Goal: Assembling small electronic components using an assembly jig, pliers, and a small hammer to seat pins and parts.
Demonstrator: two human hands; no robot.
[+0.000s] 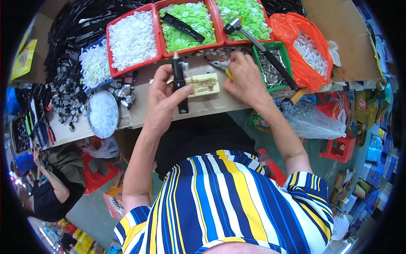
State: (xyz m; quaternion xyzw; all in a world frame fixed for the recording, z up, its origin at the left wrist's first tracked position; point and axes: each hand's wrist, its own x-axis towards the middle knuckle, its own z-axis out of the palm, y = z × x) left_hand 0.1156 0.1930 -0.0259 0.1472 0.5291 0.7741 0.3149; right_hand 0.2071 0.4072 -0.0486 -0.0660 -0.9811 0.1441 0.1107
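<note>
My left hand (pixel 163 95) is closed around a black cylindrical piece (pixel 179 80) with a pale pointed tip and a small shiny part on its side. The piece stands roughly upright in the view, against the left end of a cream block (pixel 206 84) with a recess in its top. Right of the block, my right hand (pixel 246 80) is curled closed on pliers (pixel 219 63). Their metal jaws point left, and a bit of yellow handle shows at the fingers. My palm hides most of the handles.
Red trays of white parts (pixel 133 40) and green parts (pixel 188 21) line the back. A hammer (pixel 262 48) lies across the green bin (pixel 277 80) of metal pins. An orange bag (pixel 296 29) stands right; a bowl (pixel 103 114) sits left. Another person (pixel 55 190) sits lower left.
</note>
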